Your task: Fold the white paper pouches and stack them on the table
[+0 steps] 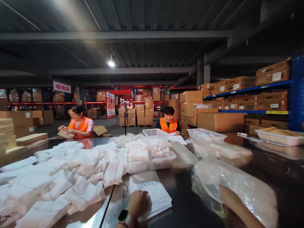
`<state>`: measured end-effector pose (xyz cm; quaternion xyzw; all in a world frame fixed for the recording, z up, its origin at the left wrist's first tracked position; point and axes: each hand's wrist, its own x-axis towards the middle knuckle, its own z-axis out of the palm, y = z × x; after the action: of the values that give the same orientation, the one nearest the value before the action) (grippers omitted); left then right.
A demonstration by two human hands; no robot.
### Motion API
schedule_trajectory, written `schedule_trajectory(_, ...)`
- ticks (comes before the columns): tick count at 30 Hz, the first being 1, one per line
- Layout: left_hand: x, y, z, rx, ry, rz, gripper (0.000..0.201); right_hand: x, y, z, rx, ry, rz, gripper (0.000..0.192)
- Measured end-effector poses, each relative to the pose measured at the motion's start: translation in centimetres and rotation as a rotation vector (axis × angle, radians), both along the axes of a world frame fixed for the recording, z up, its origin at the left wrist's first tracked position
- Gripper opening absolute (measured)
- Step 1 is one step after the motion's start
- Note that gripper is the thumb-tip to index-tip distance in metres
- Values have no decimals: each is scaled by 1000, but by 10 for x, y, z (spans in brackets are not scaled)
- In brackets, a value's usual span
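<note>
My left hand [139, 204], with a watch on its wrist, rests knuckles up and fingers curled on a stack of flat white packets [154, 193] at the near table edge. My right forearm [234, 204] reaches in from the lower right, and its hand is hidden in or behind a large crumpled clear plastic bag [237, 186]. A white mesh basket [152, 164] heaped with white packets stands just beyond the stack. Many loose white packets [66, 174] lie spread over the left half of the table.
Dark glossy table [185, 202]. More clear bags [220, 150] and white baskets [206, 134] sit farther back, with a tray [277, 136] at right. Two people in orange vests [79, 125] [168, 124] work at the far side. Cardboard boxes fill the shelves [249, 91] and the floor behind.
</note>
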<state>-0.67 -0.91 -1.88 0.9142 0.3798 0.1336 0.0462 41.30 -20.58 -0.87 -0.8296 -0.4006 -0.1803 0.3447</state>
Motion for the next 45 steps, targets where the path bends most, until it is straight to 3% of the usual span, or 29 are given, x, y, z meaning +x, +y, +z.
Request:
schedule_trajectory(5, -4, -7, 7, -9, 9, -115, 22, -17, 0, -5, -192, -31, 15, 17)
schedule_trajectory(8, -5, -5, 7, -25, 46, -97, 27, -34, -8, -4, -267, -49, 47, 13)
schedule_trajectory(10, -5, -3, 4, -36, 58, -75, 31, -39, -16, 5, -294, -43, 79, 12)
schedule_trajectory(14, -3, 1, 0, -44, 82, -71, 29, -44, -27, 33, -228, -62, 16, 38)
schedule_trajectory(16, -2, 2, 0, -35, 89, -75, 29, -56, -23, 37, -172, -145, 25, 45)
schedule_trajectory(18, -3, 2, 2, -17, 86, -82, 29, -79, -12, 30, -204, -295, 140, 43)
schedule_trajectory(21, -7, 0, 7, 23, 64, -107, 31, -121, 14, 6, -384, -431, 292, 38)
schedule_trajectory(24, -10, -7, 16, 87, 32, -163, 31, -149, 36, -14, -468, -405, 280, 34)
schedule_trajectory(27, -8, -19, 22, 150, 17, -241, 25, -149, 46, -18, -485, -397, 292, 24)
schedule_trajectory(32, 5, -30, 14, 342, -35, -368, 14, -127, 45, -16, -425, -399, 372, 43)
schedule_trajectory(36, 9, -24, 6, 399, -77, -471, 8, -130, 48, -19, -336, -407, 439, 44)
schedule_trajectory(38, 8, -19, 4, 404, -94, -517, 7, -132, 50, -18, -279, -368, 461, 41)
schedule_trajectory(41, 7, -13, 2, 370, -112, -535, 9, -136, 55, -12, -183, -260, 383, 22)
schedule_trajectory(43, 8, -11, 0, 314, -152, -508, 13, -146, 60, -8, -110, -228, 326, 25)
schedule_trajectory(45, 10, -11, -1, 235, -247, -477, 21, -167, 66, -9, 53, -226, 354, 31)
